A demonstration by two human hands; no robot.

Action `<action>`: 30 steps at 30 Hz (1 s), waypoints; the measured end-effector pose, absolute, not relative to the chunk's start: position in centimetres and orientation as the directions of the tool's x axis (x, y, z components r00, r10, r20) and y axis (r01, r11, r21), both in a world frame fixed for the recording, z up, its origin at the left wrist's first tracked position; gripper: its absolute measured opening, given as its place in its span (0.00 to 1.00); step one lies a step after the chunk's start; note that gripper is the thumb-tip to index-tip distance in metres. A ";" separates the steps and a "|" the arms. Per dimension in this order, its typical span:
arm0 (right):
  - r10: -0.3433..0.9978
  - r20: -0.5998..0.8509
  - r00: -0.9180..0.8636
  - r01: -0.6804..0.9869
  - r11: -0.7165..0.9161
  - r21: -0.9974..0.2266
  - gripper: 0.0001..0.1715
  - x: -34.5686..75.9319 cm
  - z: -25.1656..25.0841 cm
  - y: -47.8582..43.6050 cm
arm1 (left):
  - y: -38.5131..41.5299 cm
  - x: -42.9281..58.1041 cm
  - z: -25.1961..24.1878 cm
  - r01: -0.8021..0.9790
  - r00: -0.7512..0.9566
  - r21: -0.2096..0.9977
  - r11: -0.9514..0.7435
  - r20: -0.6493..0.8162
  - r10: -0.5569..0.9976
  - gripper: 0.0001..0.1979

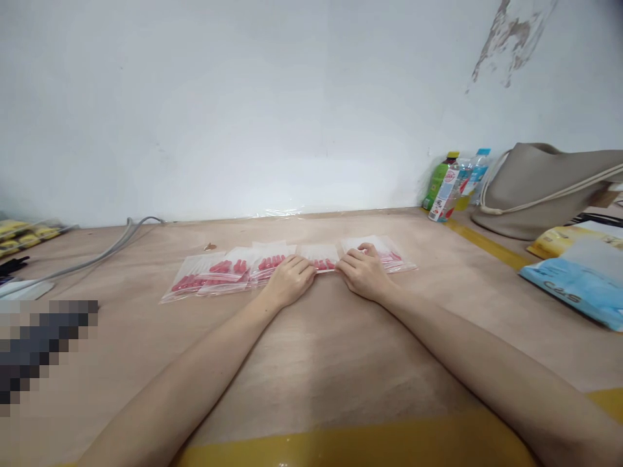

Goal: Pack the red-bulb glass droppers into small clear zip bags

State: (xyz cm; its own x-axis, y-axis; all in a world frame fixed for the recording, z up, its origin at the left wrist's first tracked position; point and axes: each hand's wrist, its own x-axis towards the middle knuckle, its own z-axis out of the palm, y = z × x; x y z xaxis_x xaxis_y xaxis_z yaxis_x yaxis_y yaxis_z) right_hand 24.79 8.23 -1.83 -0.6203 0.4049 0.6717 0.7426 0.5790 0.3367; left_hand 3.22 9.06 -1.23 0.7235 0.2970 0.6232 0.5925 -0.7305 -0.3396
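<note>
Several clear zip bags with small red pieces lie in an overlapping row on the brown table. My left hand (292, 279) has its fingers closed on the lower left edge of the middle bag (321, 254). At that bag's lower right edge, my right hand (364, 271) is closed too, its fingers curled. It partly covers the rightmost bag (393, 257). To the left lie more filled bags, among them one at the far left (189, 275) and another (267, 253) beside my left hand. My fingertips are partly hidden.
Bottles (445, 191) and a grey-beige bag (540, 188) stand at the back right, with a blue packet (574, 288) nearer. A grey cable (104, 251) and yellow packs (24, 237) are at the left. A white wall (292, 110) rises behind the table (272, 389).
</note>
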 end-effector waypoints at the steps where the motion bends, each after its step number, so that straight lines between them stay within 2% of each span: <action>1: 0.417 0.678 -0.605 0.757 0.565 0.328 0.15 24.9 -1.9 8.3 | 9.2 3.1 -1.3 0.603 0.721 -0.347 -0.718 0.621 0.305 0.12; 8: 0.476 0.688 -0.547 0.811 0.506 0.295 0.17 24.7 -2.0 8.7 | 9.3 2.7 -1.4 0.644 0.722 -0.379 -0.665 0.589 0.364 0.12; 12: 0.526 0.682 -0.508 0.812 0.556 0.176 0.12 25.8 -1.8 8.3 | 9.0 2.7 -1.2 0.640 0.730 -0.368 -0.675 0.564 0.385 0.10; 15: 0.593 0.648 -0.478 0.831 0.545 0.113 0.20 27.2 -1.5 7.7 | 9.1 2.9 -1.2 0.623 0.744 -0.349 -0.701 0.542 0.391 0.10; 18: 0.651 0.613 -0.447 0.865 0.490 0.110 0.18 28.3 -1.4 7.2 | 9.5 3.0 -1.5 0.575 0.783 -0.336 -0.746 0.490 0.383 0.12; 21: 0.688 0.577 -0.439 0.873 0.478 0.095 0.18 28.6 -1.5 7.2 | 9.7 2.8 -1.6 0.599 0.767 -0.309 -0.739 0.487 0.418 0.11; 25: 0.692 0.534 -0.487 0.830 0.556 0.036 0.22 28.1 -1.8 7.7 | 9.5 2.6 -1.5 0.665 0.706 -0.277 -0.694 0.535 0.464 0.12; 30: 0.630 0.488 -0.604 0.715 0.699 -0.018 0.28 26.4 -1.8 7.7 | 8.8 3.2 -1.2 0.645 0.707 -0.281 -0.711 0.573 0.415 0.10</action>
State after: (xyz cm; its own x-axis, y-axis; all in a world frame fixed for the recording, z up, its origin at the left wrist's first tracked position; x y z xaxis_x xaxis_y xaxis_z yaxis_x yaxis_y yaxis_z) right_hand 26.43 7.70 -1.75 -0.6038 0.6304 0.4878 0.7152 0.6987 -0.0177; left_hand 3.17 8.84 -1.24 0.7071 0.4149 0.5726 0.6449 -0.7106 -0.2815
